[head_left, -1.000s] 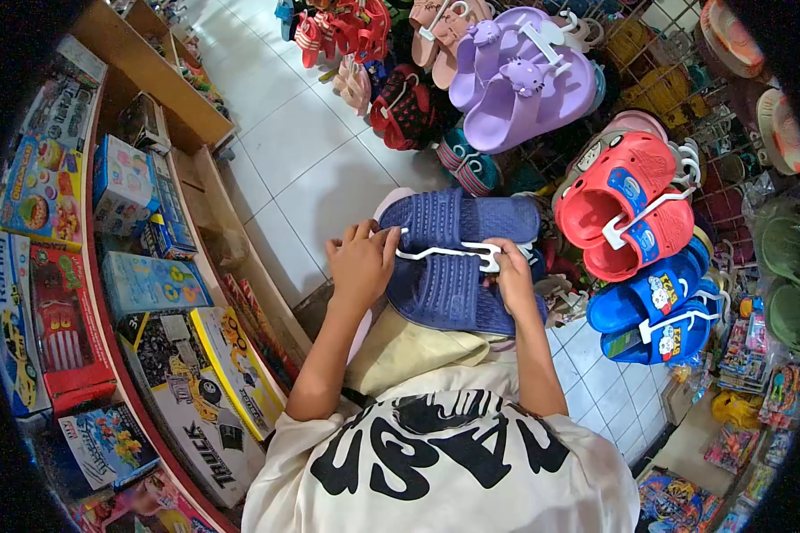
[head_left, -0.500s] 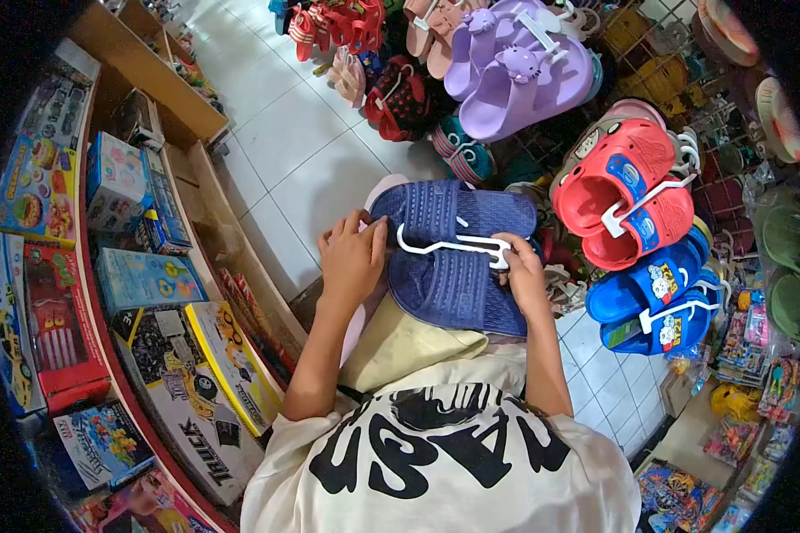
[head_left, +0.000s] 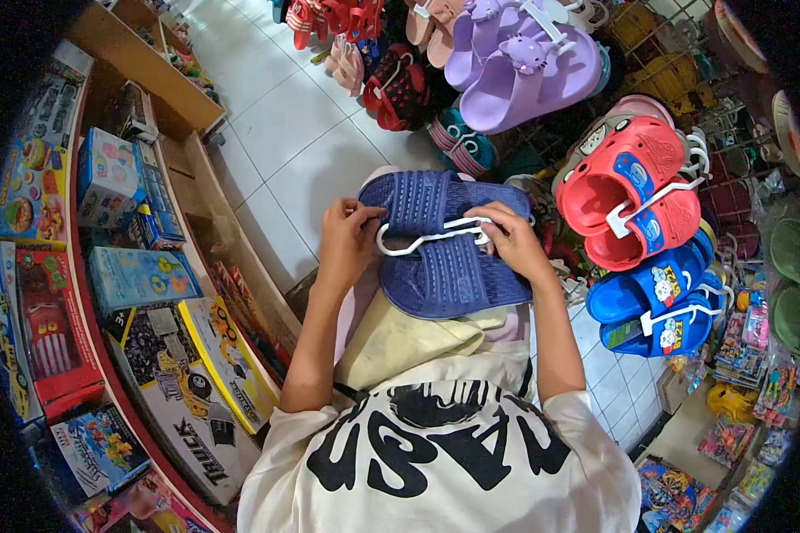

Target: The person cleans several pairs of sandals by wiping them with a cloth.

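Note:
A pair of dark blue slide sandals (head_left: 418,280) lies across my lap, joined by a white plastic hanger (head_left: 431,236). My right hand (head_left: 511,238) pinches the hanger's right end between thumb and fingers, over the straps. At the sandals' left edge is my left hand (head_left: 348,238), its fingers curled with thumb and fingertips together near the upper sandal; whether they grip the sandal's edge or the hanger's tip is too small to tell. A pale yellow cloth (head_left: 404,342) shows beneath the sandals.
Shelves of boxed toys (head_left: 187,400) run along the left. To the right hang purple sandals (head_left: 538,80), red clogs (head_left: 627,195) and blue sandals (head_left: 658,311) on a wire rack. White floor tiles (head_left: 293,133) stretch ahead.
The sandals have shifted slightly left and toward the top. My right hand has moved up and left along the hanger, and my left fingers have drawn together.

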Demonstrator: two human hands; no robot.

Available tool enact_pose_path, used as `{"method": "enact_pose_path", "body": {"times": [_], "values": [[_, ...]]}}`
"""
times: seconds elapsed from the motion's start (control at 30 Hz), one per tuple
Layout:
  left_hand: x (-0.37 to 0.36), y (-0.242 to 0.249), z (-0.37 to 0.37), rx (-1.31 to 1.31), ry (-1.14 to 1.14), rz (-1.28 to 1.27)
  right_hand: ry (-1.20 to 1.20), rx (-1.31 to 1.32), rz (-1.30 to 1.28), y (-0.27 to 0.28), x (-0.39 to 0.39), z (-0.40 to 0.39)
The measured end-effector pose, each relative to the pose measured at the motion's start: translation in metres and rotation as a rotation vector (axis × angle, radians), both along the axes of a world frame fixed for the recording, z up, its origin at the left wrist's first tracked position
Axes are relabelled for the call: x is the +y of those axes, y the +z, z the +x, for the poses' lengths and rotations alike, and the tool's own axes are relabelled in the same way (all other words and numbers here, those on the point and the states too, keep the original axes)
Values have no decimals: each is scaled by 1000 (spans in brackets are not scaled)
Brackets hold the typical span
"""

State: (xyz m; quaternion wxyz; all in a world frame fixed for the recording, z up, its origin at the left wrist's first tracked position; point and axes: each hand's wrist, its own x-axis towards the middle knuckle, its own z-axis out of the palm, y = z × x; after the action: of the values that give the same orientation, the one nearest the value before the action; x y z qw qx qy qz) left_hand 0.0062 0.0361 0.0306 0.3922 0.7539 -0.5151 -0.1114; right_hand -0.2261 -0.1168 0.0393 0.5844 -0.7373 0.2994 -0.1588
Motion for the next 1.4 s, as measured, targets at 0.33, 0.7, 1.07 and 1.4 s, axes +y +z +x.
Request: {"method": "enact_pose_path", "body": {"times": [0.33, 0.7, 1.07, 1.4], "values": [[12, 1, 2, 83, -92, 25, -29, 0, 25, 1, 5, 3], [26, 12, -18, -81, -54, 1, -303, -68, -115, 17, 81, 2], [32, -12, -39, -243, 31, 4, -199, 77, -182, 27, 88, 2], [13, 5, -23, -109, -17, -11, 10, 89, -262, 47, 95, 21]]}}
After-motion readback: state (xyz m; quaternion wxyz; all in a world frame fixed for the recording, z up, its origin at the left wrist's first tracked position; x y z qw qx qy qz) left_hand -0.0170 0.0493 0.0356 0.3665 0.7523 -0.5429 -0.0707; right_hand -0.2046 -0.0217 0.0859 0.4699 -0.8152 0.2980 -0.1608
